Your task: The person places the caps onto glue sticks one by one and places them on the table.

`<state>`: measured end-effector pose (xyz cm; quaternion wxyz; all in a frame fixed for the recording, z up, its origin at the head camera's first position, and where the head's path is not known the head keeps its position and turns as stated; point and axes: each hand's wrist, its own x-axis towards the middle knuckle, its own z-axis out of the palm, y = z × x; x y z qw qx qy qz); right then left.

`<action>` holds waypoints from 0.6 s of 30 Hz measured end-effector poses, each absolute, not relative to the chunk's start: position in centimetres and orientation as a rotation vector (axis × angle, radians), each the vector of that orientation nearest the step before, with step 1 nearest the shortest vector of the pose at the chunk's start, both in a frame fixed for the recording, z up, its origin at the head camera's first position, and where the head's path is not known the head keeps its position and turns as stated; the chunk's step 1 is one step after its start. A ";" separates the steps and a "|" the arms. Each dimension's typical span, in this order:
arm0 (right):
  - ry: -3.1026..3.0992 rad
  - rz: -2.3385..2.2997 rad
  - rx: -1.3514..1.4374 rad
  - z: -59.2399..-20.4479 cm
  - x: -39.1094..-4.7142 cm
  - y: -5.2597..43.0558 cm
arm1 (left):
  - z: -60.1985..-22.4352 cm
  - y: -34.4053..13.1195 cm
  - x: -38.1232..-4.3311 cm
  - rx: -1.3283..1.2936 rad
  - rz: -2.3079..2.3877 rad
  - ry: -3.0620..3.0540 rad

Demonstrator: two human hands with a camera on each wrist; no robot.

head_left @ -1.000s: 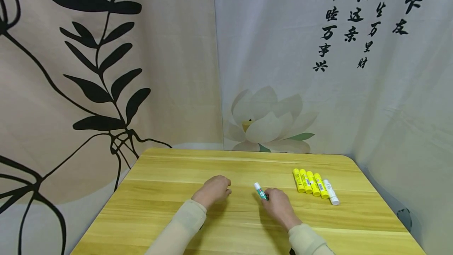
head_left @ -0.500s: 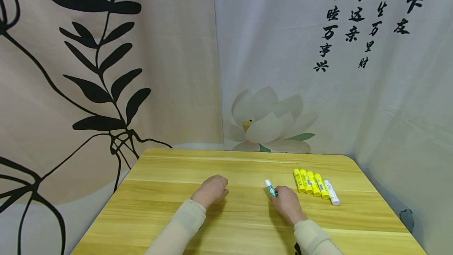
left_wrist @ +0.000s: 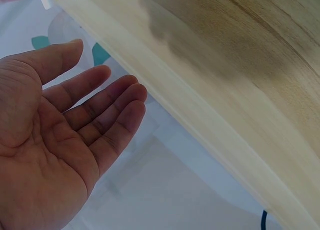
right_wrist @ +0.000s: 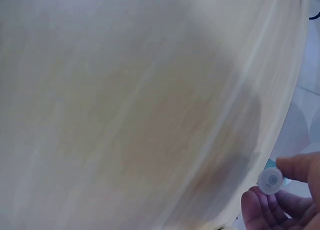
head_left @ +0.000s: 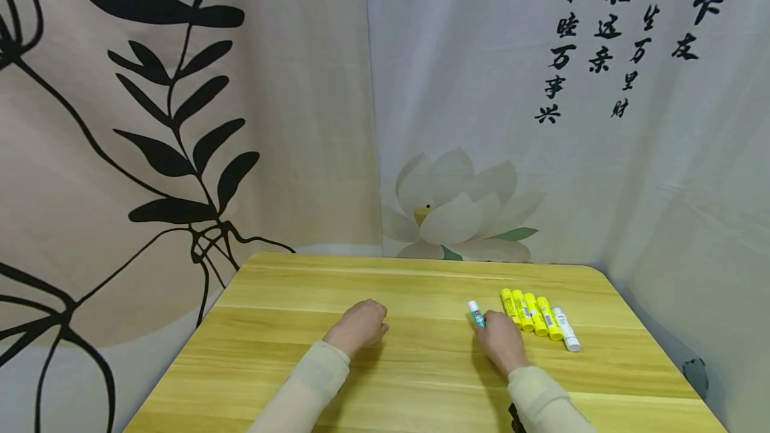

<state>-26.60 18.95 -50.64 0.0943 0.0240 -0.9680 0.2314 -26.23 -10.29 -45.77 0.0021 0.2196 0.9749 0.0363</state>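
Observation:
In the head view my right hand (head_left: 502,341) holds a glue stick (head_left: 476,313) with a white cap and a teal label, just left of a row of sticks. The right wrist view shows the round white end of this glue stick (right_wrist: 270,181) pinched between thumb and fingers. Several yellow glue sticks (head_left: 533,314) lie side by side, with a white glue stick (head_left: 567,329) at the right end of the row. My left hand (head_left: 359,326) hovers over the table's middle, its fingers loosely bent and holding nothing, as the left wrist view of that hand (left_wrist: 65,125) confirms.
Both hands are above a wooden table (head_left: 289,326) with rounded far corners. Behind it hangs a cloth backdrop (head_left: 313,119) printed with black leaves, a pale lotus and dark written characters.
My right hand has moved to the right with the glue stick, coming closer to the row. The left hand has hardly moved, and the row stays where it was.

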 end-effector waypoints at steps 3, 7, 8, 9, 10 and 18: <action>-2.863 0.657 0.065 -50.7 -26.8 19.3 | -45.9 -10.4 -26.2 0.694 0.094 3.063; -2.861 0.605 0.045 -50.8 -27.1 19.7 | -45.9 -10.5 -26.1 0.679 0.095 3.059; -2.861 0.596 0.032 -50.8 -27.1 19.8 | -45.9 -10.6 -26.1 0.672 0.099 3.058; -2.859 0.581 0.021 -50.8 -27.2 19.9 | -45.9 -10.6 -26.1 0.663 0.105 3.055; -2.858 0.571 0.008 -50.9 -27.2 19.9 | -45.9 -10.6 -26.1 0.657 0.111 3.053; -2.841 0.555 -0.100 -51.2 -27.5 20.3 | -46.0 -10.7 -25.9 0.632 0.130 3.048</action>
